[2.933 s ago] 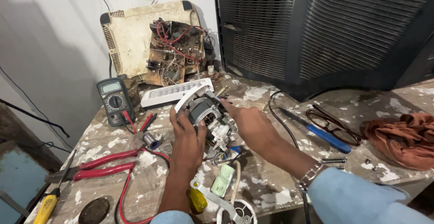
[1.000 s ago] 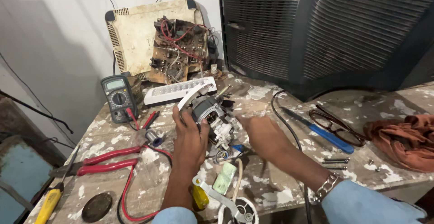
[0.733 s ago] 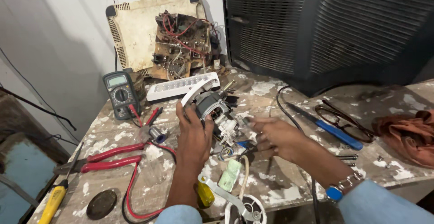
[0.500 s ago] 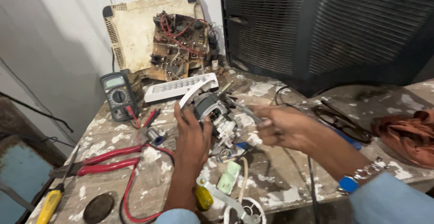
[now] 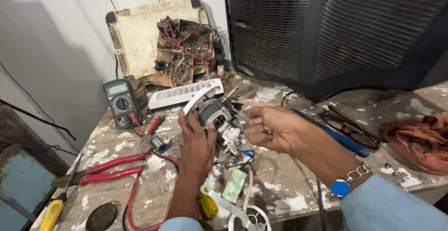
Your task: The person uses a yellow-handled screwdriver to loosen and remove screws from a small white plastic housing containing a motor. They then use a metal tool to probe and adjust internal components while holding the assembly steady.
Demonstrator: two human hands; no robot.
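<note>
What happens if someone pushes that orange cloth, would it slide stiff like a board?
Probably not. The orange cloth lies crumpled in soft folds, so it would likely bunch up and flop. It looks light for its size. With no round shape, it should not roll off the paint-spattered table.

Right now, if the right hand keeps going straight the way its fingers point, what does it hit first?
The right hand points left, pinching a thin metal tool. First in line is the small motor assembly held by the left hand; the tip looks at or nearly on it, though depth is unclear.
</note>
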